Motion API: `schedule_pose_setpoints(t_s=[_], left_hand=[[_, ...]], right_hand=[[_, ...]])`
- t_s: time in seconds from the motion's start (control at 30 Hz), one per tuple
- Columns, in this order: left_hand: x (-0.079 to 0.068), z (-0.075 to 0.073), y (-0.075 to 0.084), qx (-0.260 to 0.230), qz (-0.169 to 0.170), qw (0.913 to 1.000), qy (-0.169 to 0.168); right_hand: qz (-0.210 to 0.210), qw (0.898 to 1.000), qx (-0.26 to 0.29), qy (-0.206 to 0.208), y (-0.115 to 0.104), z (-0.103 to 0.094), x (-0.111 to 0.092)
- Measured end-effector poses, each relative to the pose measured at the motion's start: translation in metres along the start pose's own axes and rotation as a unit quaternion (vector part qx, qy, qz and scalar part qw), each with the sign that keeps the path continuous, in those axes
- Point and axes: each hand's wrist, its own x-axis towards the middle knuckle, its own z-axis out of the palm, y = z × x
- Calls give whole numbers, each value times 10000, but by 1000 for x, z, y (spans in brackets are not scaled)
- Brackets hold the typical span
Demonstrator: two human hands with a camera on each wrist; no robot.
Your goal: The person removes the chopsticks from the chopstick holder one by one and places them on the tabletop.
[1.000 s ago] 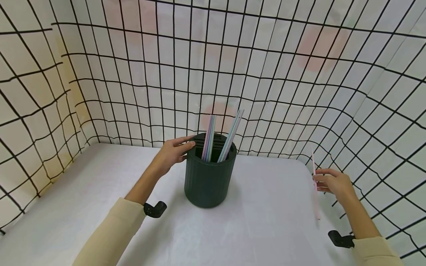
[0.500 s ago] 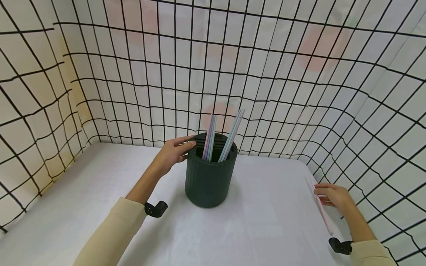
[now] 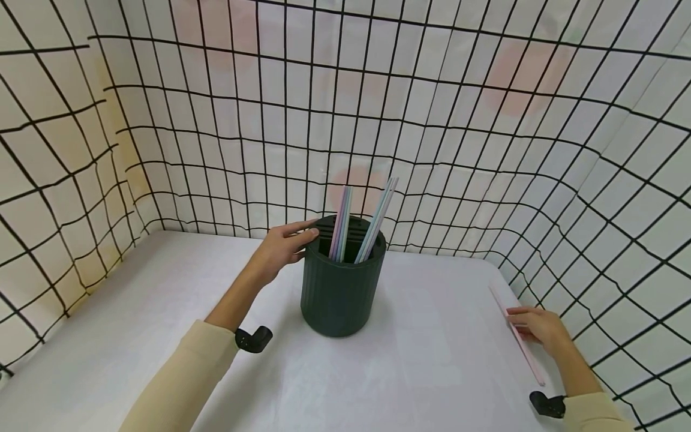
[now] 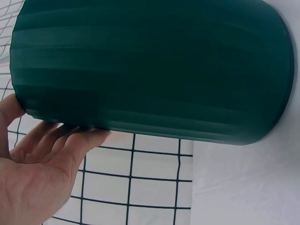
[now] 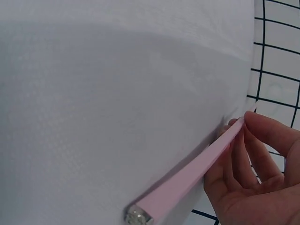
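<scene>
A dark green ribbed utensil holder [image 3: 339, 300] stands upright on the white table, with several pastel chopsticks [image 3: 341, 228] leaning in it in two bunches. My left hand [image 3: 278, 251] rests on its left side, thumb at the rim. In the left wrist view the fairly straight fingers [image 4: 89, 138] lie against the ribbed wall. Far to the right, my right hand [image 3: 541, 329] pinches a single pink chopstick [image 3: 526, 354] around its middle. The right wrist view shows the chopstick's squared, glittery silver end [image 5: 138, 215] nearest the camera and its shaft lying close along the white surface.
A black wire grid [image 3: 356, 126] borders the white tabletop [image 3: 432, 336] at the back and both sides. The right hand is close beside the grid's right part. Each wrist carries a small black camera [image 3: 254, 339].
My right hand has come down toward the table, and the pink chopstick has gone from nearly upright to lying slanted along the surface. The left hand and the holder have stayed in place.
</scene>
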Motion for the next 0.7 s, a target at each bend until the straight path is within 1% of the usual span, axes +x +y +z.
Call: schedule_pose_setpoints(t_s=[0.47,0.6,0.7], left_hand=[[1,0,-1,-6,37,10000,-10],[1,0,-1,25,44,10000,-14],[1,-1,-1,23,31,10000,-8]], right_hand=[[41,9999,109,122,7,5,3],[56,9996,231,131,4,6,2],[-36,9995,314,72,-2,5,0]])
